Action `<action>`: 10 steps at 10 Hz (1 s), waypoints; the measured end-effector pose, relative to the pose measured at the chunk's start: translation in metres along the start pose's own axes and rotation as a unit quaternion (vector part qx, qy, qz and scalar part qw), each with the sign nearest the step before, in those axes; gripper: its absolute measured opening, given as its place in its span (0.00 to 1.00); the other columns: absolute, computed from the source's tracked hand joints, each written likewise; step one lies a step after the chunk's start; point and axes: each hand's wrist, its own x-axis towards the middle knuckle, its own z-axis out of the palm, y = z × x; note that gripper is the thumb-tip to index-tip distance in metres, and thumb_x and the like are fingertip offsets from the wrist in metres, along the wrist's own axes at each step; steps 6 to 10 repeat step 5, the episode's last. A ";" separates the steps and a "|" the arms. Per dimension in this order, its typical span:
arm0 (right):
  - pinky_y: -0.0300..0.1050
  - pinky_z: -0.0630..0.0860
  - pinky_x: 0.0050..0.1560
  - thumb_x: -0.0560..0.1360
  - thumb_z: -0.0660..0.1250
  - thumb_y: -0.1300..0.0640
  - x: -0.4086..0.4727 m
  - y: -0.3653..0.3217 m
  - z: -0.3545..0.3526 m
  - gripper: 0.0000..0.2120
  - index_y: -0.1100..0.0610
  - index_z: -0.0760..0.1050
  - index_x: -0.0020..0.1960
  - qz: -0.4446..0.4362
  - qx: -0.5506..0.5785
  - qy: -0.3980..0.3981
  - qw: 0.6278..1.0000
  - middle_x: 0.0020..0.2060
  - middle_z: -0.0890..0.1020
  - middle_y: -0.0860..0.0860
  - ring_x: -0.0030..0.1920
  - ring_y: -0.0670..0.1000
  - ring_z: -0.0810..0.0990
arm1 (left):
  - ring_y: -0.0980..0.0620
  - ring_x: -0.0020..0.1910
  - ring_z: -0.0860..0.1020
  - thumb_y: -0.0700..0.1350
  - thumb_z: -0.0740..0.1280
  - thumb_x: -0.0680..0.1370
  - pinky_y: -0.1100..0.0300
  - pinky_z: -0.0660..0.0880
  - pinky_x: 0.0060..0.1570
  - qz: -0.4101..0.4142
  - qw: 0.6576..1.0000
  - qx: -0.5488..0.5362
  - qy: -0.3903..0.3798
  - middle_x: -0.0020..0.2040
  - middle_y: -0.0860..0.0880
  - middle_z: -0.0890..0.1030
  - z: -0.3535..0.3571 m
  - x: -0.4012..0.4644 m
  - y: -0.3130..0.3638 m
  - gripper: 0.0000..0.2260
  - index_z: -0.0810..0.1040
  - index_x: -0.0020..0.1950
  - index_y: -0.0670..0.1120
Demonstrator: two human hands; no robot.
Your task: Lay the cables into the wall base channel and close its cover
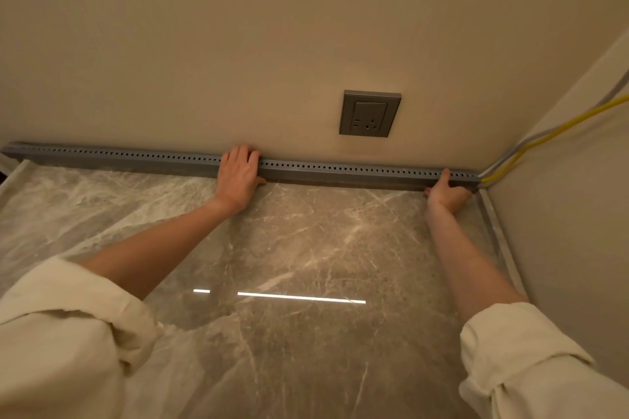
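A beige wall (pixel 238 44) is filling the far half of the scene, meeting a polished marble floor (pixel 306 248) that is reflecting a strip of ceiling light near the person. Along that joint a grey base channel (pixel 153 160) is lying with its long axis running left to right, from the far-left edge to the right-hand corner, its perforated top face (a single row of small slots) turned upward and its cover seated along the length. The person's cream sleeves (pixel 68 333) are rolled back at the near edge, both forearms reaching away toward the wall. The left hand (pixel 238 173) is pressing flat on the channel near its middle, fingers spread wide over the top and thumb on the front face. The right hand (pixel 446 192) is working close to the corner, thumb up on the top edge and fingers curled narrowly against the front. A grey wall socket (pixel 370 113) is sitting above the channel, between the hands. A yellow cable (pixel 551 133) and a grey cable (pixel 544 134) are emerging from the channel's right end and climbing the side wall.
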 end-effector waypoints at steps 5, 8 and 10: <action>0.59 0.79 0.54 0.65 0.58 0.38 -0.040 -0.002 -0.006 0.30 0.61 0.69 0.56 0.020 -0.001 -0.034 0.999 0.55 0.80 0.62 0.50 0.61 0.80 | 0.40 0.55 0.72 0.48 0.64 0.77 0.47 0.67 0.60 0.024 0.998 -0.027 0.051 0.56 0.39 0.76 -0.007 -0.017 -0.007 0.17 0.72 0.60 0.39; 0.59 0.79 0.54 0.65 0.58 0.38 -0.040 -0.002 -0.006 0.30 0.61 0.69 0.56 0.020 -0.001 -0.034 0.999 0.55 0.80 0.62 0.50 0.61 0.80 | 0.40 0.55 0.72 0.48 0.64 0.77 0.47 0.67 0.60 0.024 0.998 -0.027 0.051 0.56 0.39 0.76 -0.007 -0.017 -0.007 0.17 0.72 0.60 0.39; 0.59 0.79 0.54 0.65 0.58 0.38 -0.040 -0.002 -0.006 0.30 0.61 0.69 0.56 0.020 -0.001 -0.034 0.999 0.55 0.80 0.62 0.50 0.61 0.80 | 0.40 0.55 0.72 0.48 0.64 0.77 0.47 0.67 0.60 0.024 0.998 -0.027 0.051 0.56 0.39 0.76 -0.007 -0.017 -0.007 0.17 0.72 0.60 0.39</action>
